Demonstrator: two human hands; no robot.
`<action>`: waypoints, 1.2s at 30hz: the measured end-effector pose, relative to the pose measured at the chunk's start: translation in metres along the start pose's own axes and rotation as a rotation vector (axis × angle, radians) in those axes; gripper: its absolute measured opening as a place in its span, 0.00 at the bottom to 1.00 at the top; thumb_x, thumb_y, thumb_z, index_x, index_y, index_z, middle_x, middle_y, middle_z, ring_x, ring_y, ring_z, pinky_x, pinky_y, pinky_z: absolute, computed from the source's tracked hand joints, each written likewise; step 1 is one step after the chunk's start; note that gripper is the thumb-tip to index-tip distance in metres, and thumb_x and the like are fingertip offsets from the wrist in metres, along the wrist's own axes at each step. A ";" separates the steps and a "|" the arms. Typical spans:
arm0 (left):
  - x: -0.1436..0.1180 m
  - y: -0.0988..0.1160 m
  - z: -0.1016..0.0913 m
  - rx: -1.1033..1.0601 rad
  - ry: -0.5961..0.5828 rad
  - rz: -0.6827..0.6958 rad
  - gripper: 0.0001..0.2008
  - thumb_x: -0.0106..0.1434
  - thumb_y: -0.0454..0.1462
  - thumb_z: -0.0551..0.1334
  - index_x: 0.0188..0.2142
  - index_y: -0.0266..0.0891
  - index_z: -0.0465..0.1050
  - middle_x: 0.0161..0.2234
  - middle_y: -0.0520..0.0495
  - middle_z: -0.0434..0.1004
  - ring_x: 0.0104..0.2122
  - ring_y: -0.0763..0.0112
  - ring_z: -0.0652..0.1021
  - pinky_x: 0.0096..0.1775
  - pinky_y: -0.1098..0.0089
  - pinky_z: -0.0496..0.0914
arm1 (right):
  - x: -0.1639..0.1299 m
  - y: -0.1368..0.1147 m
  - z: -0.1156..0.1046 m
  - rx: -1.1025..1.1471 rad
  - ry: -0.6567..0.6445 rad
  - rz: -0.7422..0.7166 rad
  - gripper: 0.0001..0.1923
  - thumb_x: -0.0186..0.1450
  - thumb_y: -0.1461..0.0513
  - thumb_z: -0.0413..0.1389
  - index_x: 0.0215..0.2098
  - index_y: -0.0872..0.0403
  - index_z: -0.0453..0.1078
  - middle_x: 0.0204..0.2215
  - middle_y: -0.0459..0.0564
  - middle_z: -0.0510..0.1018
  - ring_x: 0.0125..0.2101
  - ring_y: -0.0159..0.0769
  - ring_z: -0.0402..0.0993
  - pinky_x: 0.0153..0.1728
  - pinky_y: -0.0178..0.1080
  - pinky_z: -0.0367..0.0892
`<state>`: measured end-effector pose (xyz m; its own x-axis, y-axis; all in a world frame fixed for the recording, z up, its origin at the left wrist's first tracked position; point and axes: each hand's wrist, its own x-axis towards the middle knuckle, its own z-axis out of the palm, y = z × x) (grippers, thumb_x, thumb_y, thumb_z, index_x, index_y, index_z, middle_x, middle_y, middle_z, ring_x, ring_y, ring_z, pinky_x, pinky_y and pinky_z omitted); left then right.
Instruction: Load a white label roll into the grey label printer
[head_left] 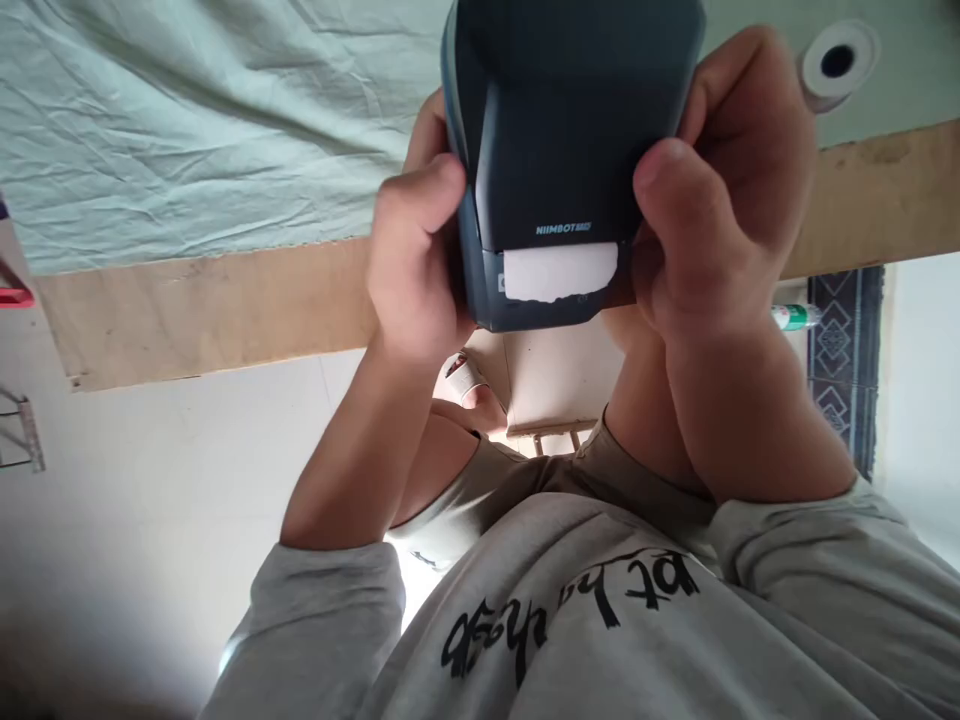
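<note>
We have the dark label printer (pixel 559 150) up in both hands, lifted off the tabletop (pixel 210 305) and close to the chest, its branded face turned toward us. Our left hand (pixel 412 265) wraps the printer's left flank, thumb pressed along the edge by the pale seam; our right hand (pixel 720 190) clamps the opposite flank, thumb tip resting high on the printer's front corner. Both grips are closed firmly around the casing, nothing loose here. Below the brand lettering, a white strip of label paper (pixel 561 272) pokes out of the printer's slot, its lower edge ragged. By the look of it the paper is already fed through and showing at the mouth, and the cover seems to sit nearly shut, though a light gap along the printer's left side suggests it may not be fully seated; we cannot tell for sure. Beyond the printer, up and to its right, a white label roll (pixel 836 62) lies on the green cloth (pixel 187 130) that covers the tabletop. Behind the printer and lower, a bottle (pixel 795 317) lies on the floor near a patterned rug (pixel 844 360).
</note>
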<state>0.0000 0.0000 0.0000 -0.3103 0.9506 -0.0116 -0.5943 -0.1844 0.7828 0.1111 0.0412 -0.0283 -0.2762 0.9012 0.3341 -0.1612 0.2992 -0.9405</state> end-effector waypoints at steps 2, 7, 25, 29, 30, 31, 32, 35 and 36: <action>0.002 0.001 -0.004 -0.042 -0.019 -0.019 0.15 0.56 0.31 0.42 0.27 0.36 0.66 0.22 0.50 0.59 0.27 0.77 0.67 0.36 0.74 0.63 | -0.001 0.002 -0.001 -0.001 0.000 0.005 0.17 0.57 0.54 0.52 0.27 0.56 0.48 0.23 0.45 0.49 0.24 0.22 0.44 0.28 0.31 0.45; 0.001 -0.001 -0.007 -0.047 0.001 0.006 0.14 0.56 0.30 0.44 0.25 0.37 0.67 0.21 0.51 0.54 0.24 0.78 0.62 0.32 0.74 0.57 | -0.003 0.006 -0.005 -0.016 -0.020 0.010 0.20 0.55 0.51 0.52 0.28 0.56 0.48 0.23 0.45 0.48 0.25 0.21 0.45 0.26 0.29 0.46; 0.003 0.000 -0.019 -0.050 -0.129 -0.101 0.10 0.58 0.33 0.47 0.29 0.41 0.65 0.26 0.51 0.64 0.29 0.77 0.68 0.35 0.74 0.65 | -0.001 -0.001 -0.010 0.037 -0.061 -0.038 0.20 0.50 0.58 0.58 0.28 0.55 0.49 0.24 0.43 0.51 0.23 0.19 0.48 0.24 0.31 0.47; 0.001 0.001 -0.013 0.018 -0.189 -0.102 0.13 0.62 0.38 0.43 0.33 0.36 0.63 0.32 0.49 0.68 0.36 0.75 0.72 0.38 0.73 0.66 | 0.000 -0.026 -0.006 -0.034 0.099 -0.128 0.12 0.57 0.62 0.53 0.28 0.54 0.51 0.25 0.42 0.51 0.16 0.14 0.53 0.18 0.29 0.50; 0.001 0.001 -0.013 0.049 -0.193 -0.108 0.12 0.62 0.38 0.44 0.33 0.35 0.62 0.33 0.48 0.69 0.38 0.74 0.73 0.38 0.73 0.65 | 0.001 -0.033 -0.004 -0.080 0.151 -0.154 0.10 0.59 0.62 0.51 0.28 0.54 0.51 0.24 0.42 0.51 0.16 0.14 0.56 0.17 0.27 0.51; 0.001 0.000 -0.013 0.073 -0.192 -0.108 0.10 0.62 0.38 0.45 0.33 0.35 0.61 0.34 0.47 0.69 0.38 0.73 0.73 0.37 0.73 0.65 | 0.003 -0.039 -0.003 -0.133 0.197 -0.169 0.09 0.60 0.62 0.50 0.28 0.54 0.52 0.23 0.42 0.52 0.17 0.15 0.59 0.17 0.26 0.51; 0.001 0.000 -0.013 0.085 -0.185 -0.105 0.09 0.61 0.38 0.46 0.34 0.35 0.61 0.34 0.47 0.70 0.37 0.73 0.73 0.37 0.73 0.64 | 0.004 -0.044 -0.002 -0.194 0.209 -0.159 0.08 0.61 0.61 0.50 0.28 0.54 0.53 0.22 0.41 0.55 0.18 0.16 0.62 0.18 0.25 0.52; 0.002 -0.002 -0.016 0.088 -0.161 -0.104 0.07 0.60 0.38 0.49 0.34 0.37 0.62 0.31 0.48 0.68 0.33 0.75 0.71 0.33 0.74 0.61 | 0.009 -0.051 -0.004 -0.293 0.184 -0.091 0.07 0.61 0.59 0.49 0.30 0.56 0.58 0.27 0.42 0.68 0.23 0.18 0.65 0.19 0.26 0.55; 0.003 -0.002 -0.017 0.094 -0.157 -0.108 0.08 0.60 0.38 0.49 0.34 0.38 0.62 0.30 0.49 0.66 0.32 0.76 0.70 0.32 0.74 0.60 | 0.010 -0.051 -0.006 -0.255 0.156 -0.028 0.07 0.60 0.60 0.51 0.31 0.56 0.60 0.30 0.43 0.69 0.25 0.19 0.66 0.22 0.27 0.59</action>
<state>-0.0121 -0.0014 -0.0124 -0.1247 0.9922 -0.0068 -0.5433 -0.0625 0.8372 0.1225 0.0373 0.0231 -0.1224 0.9228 0.3653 0.0817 0.3762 -0.9230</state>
